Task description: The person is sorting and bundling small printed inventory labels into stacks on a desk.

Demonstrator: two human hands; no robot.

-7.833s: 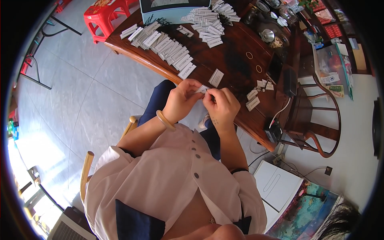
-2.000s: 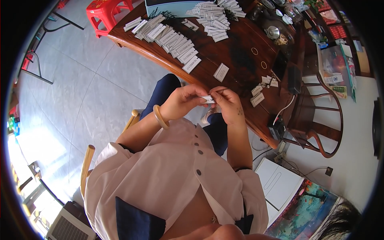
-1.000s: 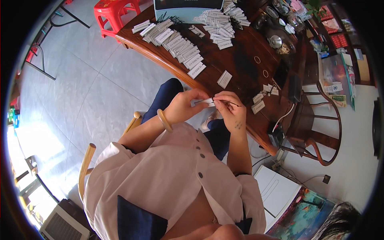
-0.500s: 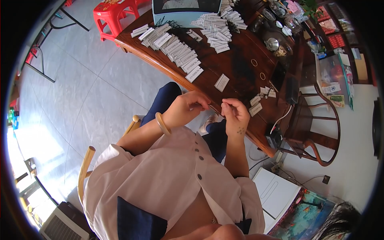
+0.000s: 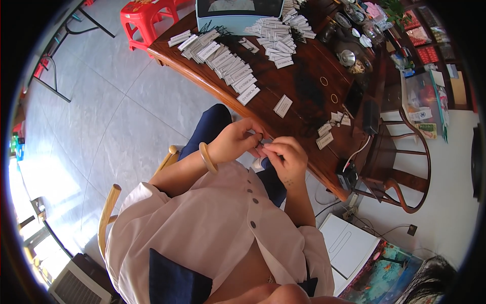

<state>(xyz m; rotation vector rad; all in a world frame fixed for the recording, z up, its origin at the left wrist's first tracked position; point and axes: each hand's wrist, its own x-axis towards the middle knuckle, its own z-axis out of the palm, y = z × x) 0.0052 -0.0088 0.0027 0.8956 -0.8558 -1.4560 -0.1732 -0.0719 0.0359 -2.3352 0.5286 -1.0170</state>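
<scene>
My left hand (image 5: pixel 237 139), with a pale bangle on its wrist, is closed in a pinch just off the table's near edge. A thin black cord (image 5: pixel 260 140) shows at its fingertips. My right hand (image 5: pixel 289 158) meets it there, thumb and fingers pinched at the same cord; its exact hold is partly hidden. Beyond the hands, a single white tag (image 5: pixel 283 106) lies on the dark wooden table (image 5: pixel 271 86). To the right are a few more white tags (image 5: pixel 324 140). A long overlapping row of white tags (image 5: pixel 223 63) lies further left.
Another heap of white tags (image 5: pixel 276 40) lies beside a light blue box (image 5: pixel 238 23). Loose black cords (image 5: pixel 306 83) and two thin rings (image 5: pixel 324 81) rest on the table. A phone (image 5: pixel 353 97), a metal bowl (image 5: pixel 346 58) and a wooden chair (image 5: pixel 400 157) are at right; a red stool (image 5: pixel 144 23) stands far left.
My right hand has moved left and slightly nearer to me, so its fingertips now meet those of my left hand. A black cord now shows between them.
</scene>
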